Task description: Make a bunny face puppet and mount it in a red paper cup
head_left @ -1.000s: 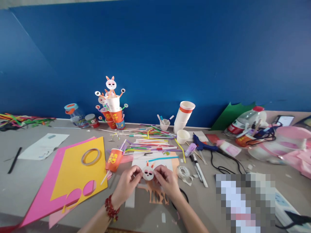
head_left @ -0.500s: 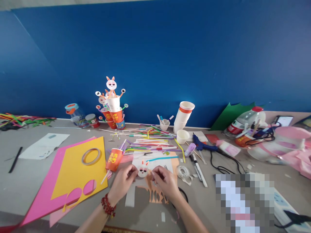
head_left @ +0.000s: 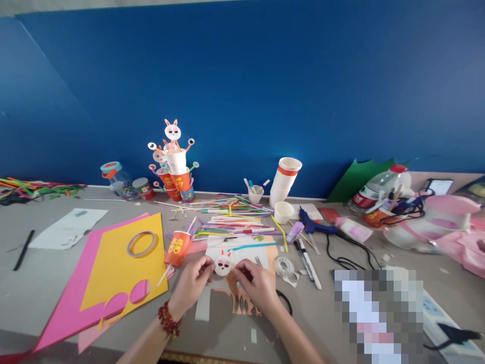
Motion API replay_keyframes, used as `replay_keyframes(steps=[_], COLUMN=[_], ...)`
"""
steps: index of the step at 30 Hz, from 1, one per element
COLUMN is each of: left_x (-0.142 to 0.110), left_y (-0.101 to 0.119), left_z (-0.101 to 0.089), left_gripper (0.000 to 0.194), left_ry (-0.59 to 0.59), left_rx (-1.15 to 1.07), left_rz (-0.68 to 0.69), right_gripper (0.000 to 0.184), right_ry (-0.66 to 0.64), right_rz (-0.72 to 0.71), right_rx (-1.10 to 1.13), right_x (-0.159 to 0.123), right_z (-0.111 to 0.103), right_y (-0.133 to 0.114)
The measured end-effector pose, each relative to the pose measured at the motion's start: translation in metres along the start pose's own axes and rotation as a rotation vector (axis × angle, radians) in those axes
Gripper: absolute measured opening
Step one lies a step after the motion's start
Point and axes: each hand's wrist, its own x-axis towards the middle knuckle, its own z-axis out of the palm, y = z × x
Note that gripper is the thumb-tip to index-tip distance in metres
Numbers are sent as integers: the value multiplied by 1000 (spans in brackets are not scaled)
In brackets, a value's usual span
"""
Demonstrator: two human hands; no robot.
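My left hand (head_left: 191, 284) pinches a small round paper rabbit face (head_left: 223, 265) with orange ears, held just above the table. A red bead bracelet circles that wrist. My right hand (head_left: 255, 284) sits close on the other side of the face, fingers curled and pinched near its edge; what they grip is too small to name. Under both hands lies an orange paper cut-out (head_left: 242, 299) with fringed edges. An orange paper cup (head_left: 178, 248) lies tipped just left of my left hand.
Yellow and pink card sheets (head_left: 113, 263) with a tape ring (head_left: 141, 244) lie at left. Coloured straws (head_left: 235, 225), a cup stack (head_left: 285, 179), a blue glue gun (head_left: 314, 226), pens, a tape roll (head_left: 284, 266) and finished rabbit cups (head_left: 176, 169) crowd the back.
The rabbit face shifted slightly left and farther from me with my left hand. My right hand let go of the face and now hovers beside it with fingers pinched.
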Motion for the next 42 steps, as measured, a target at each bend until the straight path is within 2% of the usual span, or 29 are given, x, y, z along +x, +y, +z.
replay_keyframes(steps=[5, 8, 10, 13, 15, 17, 19, 23, 28, 32, 36, 42], left_x=[-1, -1, -1, -6, -11, -16, -20, -20, -17, -17, -17, -19], left_y=[4, 5, 7, 12, 18, 25, 31, 38, 32, 25, 22, 17], left_z=[2, 7, 13, 26, 38, 48, 56, 60, 57, 57, 59, 59], left_gripper=[32, 33, 31, 26, 23, 21, 20, 23, 24, 23, 26, 28], left_ry=[-21, -8, -15, -122, -198, -247, -283, -343, -368, -330, -279, -211], left_rx=[-81, -252, -539, -1180, -1538, -1746, -1854, -1929, -1893, -1761, -1629, -1447], left_rz=[-16, -90, -198, -356, -374, -380, -398, -411, -418, -453, -458, -447], right_gripper=[18, 16, 17, 21, 21, 19, 17, 14, 9, 4, 7, 12], right_ry=[1, 21, 17, 22, 65, 126, 161, 182, 186, 136, 139, 142], right_rz=[23, 38, 9, -105, -149, -154, -159, -224, -276, -239, -278, -295], right_rx=[151, 244, 298, 358, 389, 391, 379, 339, 240, 79, -33, -139], right_x=[1, -1, -4, -8, -9, -9, -7, -7, -8, -7, -5, -6], right_z=[3, 3, 2, -1, -2, -4, -6, -11, -15, -15, -13, -10], right_y=[0, -1, -3, -6, -9, -12, -15, -26, -41, -53, -61, -60])
